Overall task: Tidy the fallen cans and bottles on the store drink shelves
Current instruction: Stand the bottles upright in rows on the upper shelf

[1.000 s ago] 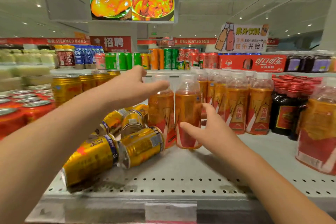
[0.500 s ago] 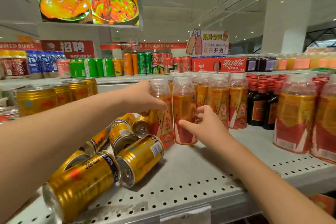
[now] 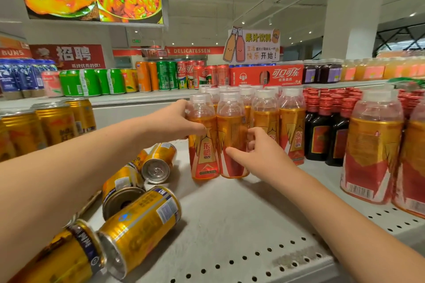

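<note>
**Two bottles gripped upright beside a heap of fallen cans**

Head view. Two clear plastic bottles are held upright, side by side and touching, on the grey perforated metal shelf (image 3: 230, 225). The left bottle (image 3: 203, 145) is gripped by the left hand (image 3: 174, 122), with the thumb laid across its front and the fingers wrapped out of sight behind it. The right bottle (image 3: 231, 140) is gripped by the right hand (image 3: 259, 156), with the thumb pressed on the label and the fingers curled round the far side. Both bottles are filled to the shoulder with amber liquid, capped in white and sleeved in glossy gold and red.

A row of matching bottles (image 3: 292, 131) stands just behind and to the right. Further right, dark glass bottles (image 3: 322, 131) with ribbed red caps are packed tightly; what is in them cannot be made out. Two larger bottles (image 3: 372, 156) of the same orange drink are cut off by the right edge.

To the left of the held pair, the fallen cans (image 3: 140, 225) lie on their sides in a loose heap. They are gold, cylindrical and shiny, and several show their round silver ends. The nearest can (image 3: 69, 257) is partly cut off by the frame and hidden under the left forearm. Upright gold cans (image 3: 55, 122) stand at the far left, blurred.

On the upper shelf, green, orange and red cans (image 3: 165, 76) and a red carton (image 3: 266, 75) are lined up; their small print is unreadable.
</note>
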Tool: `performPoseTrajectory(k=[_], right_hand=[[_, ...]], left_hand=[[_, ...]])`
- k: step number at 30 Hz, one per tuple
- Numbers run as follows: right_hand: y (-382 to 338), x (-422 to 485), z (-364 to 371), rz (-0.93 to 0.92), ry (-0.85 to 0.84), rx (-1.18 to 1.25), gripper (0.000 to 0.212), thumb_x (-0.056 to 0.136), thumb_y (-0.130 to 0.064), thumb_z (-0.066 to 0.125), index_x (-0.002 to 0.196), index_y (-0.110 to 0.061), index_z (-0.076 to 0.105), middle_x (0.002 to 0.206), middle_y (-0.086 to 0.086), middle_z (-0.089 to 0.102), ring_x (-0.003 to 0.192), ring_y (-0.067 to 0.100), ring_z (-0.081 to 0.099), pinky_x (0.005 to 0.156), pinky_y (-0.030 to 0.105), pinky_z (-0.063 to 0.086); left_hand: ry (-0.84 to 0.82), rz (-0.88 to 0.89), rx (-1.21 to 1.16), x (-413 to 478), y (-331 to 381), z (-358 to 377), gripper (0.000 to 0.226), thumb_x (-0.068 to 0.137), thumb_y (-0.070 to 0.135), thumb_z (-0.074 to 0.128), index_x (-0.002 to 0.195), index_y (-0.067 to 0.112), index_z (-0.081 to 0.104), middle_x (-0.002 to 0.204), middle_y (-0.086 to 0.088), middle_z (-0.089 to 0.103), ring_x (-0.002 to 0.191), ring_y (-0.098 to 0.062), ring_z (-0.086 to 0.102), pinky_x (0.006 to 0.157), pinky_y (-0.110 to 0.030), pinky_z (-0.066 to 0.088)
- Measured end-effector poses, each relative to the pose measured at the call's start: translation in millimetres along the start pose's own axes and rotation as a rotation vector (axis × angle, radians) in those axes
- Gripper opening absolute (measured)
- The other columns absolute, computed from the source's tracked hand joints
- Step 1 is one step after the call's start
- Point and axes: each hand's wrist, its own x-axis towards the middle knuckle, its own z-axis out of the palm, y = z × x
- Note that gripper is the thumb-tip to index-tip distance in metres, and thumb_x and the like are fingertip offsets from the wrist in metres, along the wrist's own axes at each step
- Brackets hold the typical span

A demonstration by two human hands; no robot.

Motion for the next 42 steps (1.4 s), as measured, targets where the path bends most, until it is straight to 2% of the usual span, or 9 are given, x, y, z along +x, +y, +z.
performPoseTrajectory(k=[3, 7, 13, 19, 23, 28, 32, 36, 42], right_hand=[[-5.6, -0.6, -3.7, -0.031, -0.038, -0.052, 0.061, 0.079, -0.068, 0.065, 0.125, -0.036, 0.042, 0.094, -0.014, 0.057, 0.091, 0.014, 0.063, 0.066, 0.034, 0.056], [-8.7, -5.4, -7.3, -0.005, -0.026, 0.006, 0.083, 0.075, -0.072, 0.064, 0.143, -0.029, 0.043, 0.099, -0.013, 0.048, 0.104, 0.020, 0.063, 0.076, 0.041, 0.059], [-11.6, -14.1, -3.5, -0.039, 0.031, -0.061, 0.071, 0.054, -0.092, 0.058, 0.093, -0.035, 0.037, 0.096, -0.013, 0.051, 0.083, 0.008, 0.054, 0.058, 0.028, 0.039], [-7.2, -15.1, -10.1, 0.030, -0.138, 0.143, 0.099, 0.063, -0.078, 0.073, 0.141, -0.036, 0.029, 0.116, -0.018, 0.047, 0.106, 0.008, 0.057, 0.075, 0.026, 0.047], [-10.4, -19.3, 1.6, -0.071, 0.059, -0.086, 0.076, 0.068, -0.083, 0.065, 0.122, -0.039, 0.034, 0.099, -0.024, 0.051, 0.090, 0.006, 0.058, 0.065, 0.027, 0.052], [-12.5, -15.8, 0.8, -0.117, 0.254, -0.379, 0.075, 0.075, -0.083, 0.057, 0.122, -0.025, 0.048, 0.110, -0.004, 0.057, 0.101, 0.019, 0.059, 0.077, 0.036, 0.055], [-11.2, -12.2, 2.6, -0.079, 0.274, -0.361, 0.068, 0.078, -0.077, 0.061, 0.115, -0.022, 0.047, 0.108, -0.002, 0.057, 0.099, 0.021, 0.061, 0.074, 0.033, 0.052], [-8.0, -12.9, 6.4, -0.068, 0.304, -0.281, 0.075, 0.079, -0.070, 0.067, 0.128, -0.022, 0.039, 0.118, -0.001, 0.056, 0.107, 0.021, 0.060, 0.078, 0.033, 0.052], [-5.4, -12.4, 5.8, -0.057, 0.348, -0.269, 0.062, 0.079, -0.065, 0.070, 0.111, -0.027, 0.033, 0.104, -0.006, 0.051, 0.086, 0.014, 0.058, 0.058, 0.022, 0.044]], left_hand=[[-0.059, -0.014, -0.023, 0.9, -2.8, -7.6, 0.059, 0.083, 0.029, 0.084, 0.129, 0.024, 0.048, 0.121, -0.004, 0.067, 0.107, -0.020, 0.069, 0.094, -0.042, 0.059], [-0.092, -0.027, -0.009, -2.2, -7.1, -20.4, 0.057, 0.081, 0.032, 0.085, 0.127, 0.025, 0.051, 0.122, -0.004, 0.067, 0.106, -0.019, 0.070, 0.092, -0.037, 0.060], [-0.051, -0.015, 0.022, -4.2, -5.2, -19.0, 0.056, 0.081, 0.033, 0.085, 0.126, 0.023, 0.052, 0.117, -0.004, 0.069, 0.101, -0.018, 0.071, 0.088, -0.037, 0.062], [-0.050, -0.003, 0.040, -4.7, -7.5, -17.8, 0.058, 0.083, 0.034, 0.083, 0.129, 0.021, 0.050, 0.120, -0.006, 0.066, 0.103, -0.020, 0.070, 0.088, -0.039, 0.062], [-0.052, 0.000, 0.044, -4.9, -7.3, -19.3, 0.056, 0.083, 0.034, 0.082, 0.127, 0.022, 0.050, 0.116, -0.004, 0.067, 0.100, -0.019, 0.070, 0.082, -0.034, 0.063], [-0.084, 0.001, 0.059, -5.5, -4.6, -24.3, 0.054, 0.082, 0.032, 0.083, 0.124, 0.022, 0.051, 0.116, -0.004, 0.066, 0.099, -0.019, 0.070, 0.082, -0.035, 0.063], [-0.117, 0.008, 0.038, -5.5, -4.9, -26.6, 0.058, 0.081, 0.031, 0.084, 0.127, 0.023, 0.052, 0.119, -0.005, 0.067, 0.103, -0.021, 0.071, 0.085, -0.040, 0.063], [-0.100, 0.042, 0.015, -5.8, -4.1, -20.4, 0.056, 0.079, 0.035, 0.085, 0.125, 0.025, 0.053, 0.112, -0.002, 0.068, 0.095, -0.017, 0.073, 0.072, -0.029, 0.064], [-0.061, 0.102, -0.015, -2.4, 3.0, 0.4, 0.059, 0.083, 0.037, 0.082, 0.131, 0.025, 0.050, 0.110, 0.001, 0.065, 0.095, -0.013, 0.070, 0.073, -0.029, 0.064]])
